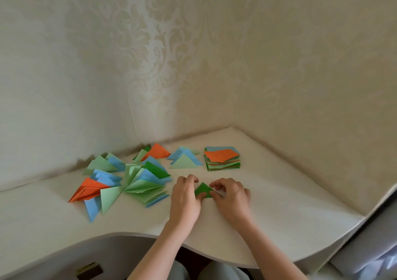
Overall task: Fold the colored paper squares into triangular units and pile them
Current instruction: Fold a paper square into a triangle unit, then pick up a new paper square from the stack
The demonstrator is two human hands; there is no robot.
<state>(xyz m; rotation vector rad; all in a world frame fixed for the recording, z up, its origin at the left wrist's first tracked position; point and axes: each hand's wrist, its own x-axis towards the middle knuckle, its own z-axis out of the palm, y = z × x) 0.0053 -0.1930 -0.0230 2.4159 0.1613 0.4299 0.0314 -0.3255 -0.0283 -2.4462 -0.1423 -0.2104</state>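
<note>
While my left hand (pixel 185 196) and right hand (pixel 231 193) pinched the green triangle (pixel 203 189) flat on the desk (pixel 279 215), folded triangles (pixel 129 178) lay at nine o'clock, the paper stack (pixel 222 158) at twelve.

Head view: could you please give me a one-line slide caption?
Both hands, left and right, crease a dark green paper triangle between folded units and unfolded squares.

Single head view, looking forward and down over corner desk (pixel 279 215), close, wallpapered walls (pixel 193 54) behind.
</note>
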